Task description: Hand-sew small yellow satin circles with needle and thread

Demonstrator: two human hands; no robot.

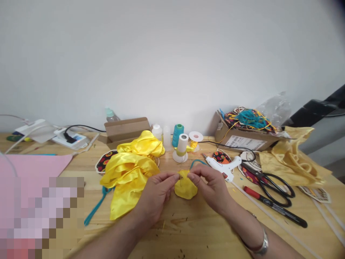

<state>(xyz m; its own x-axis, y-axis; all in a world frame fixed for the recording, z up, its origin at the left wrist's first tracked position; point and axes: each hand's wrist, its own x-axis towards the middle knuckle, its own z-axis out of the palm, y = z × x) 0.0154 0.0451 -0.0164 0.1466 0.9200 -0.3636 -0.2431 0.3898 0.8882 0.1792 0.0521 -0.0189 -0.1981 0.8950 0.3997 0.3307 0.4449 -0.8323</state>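
A small, roundish yellow fabric piece (186,189) hangs between my two hands over the wooden table. My left hand (156,194) pinches its upper left edge between thumb and forefinger. At the upper right edge, the thumb and fingers of my right hand (211,185) are closed on the same piece. A small dark spot shows near the top, between my fingertips; its nature is too small to tell. Behind my right hand runs a teal cord (198,162). Shiny yellow satin cloth (129,172) lies bunched to the left of my left hand.
Several thread spools, one teal (178,135), stand behind my hands. To the right lie a white glue gun (228,167), black-handled scissors (277,185) and a red-and-black marker (277,208). A cardboard box (237,138) holds tangled thread. Pink sheets (35,167) and a power strip (70,138) are at left.
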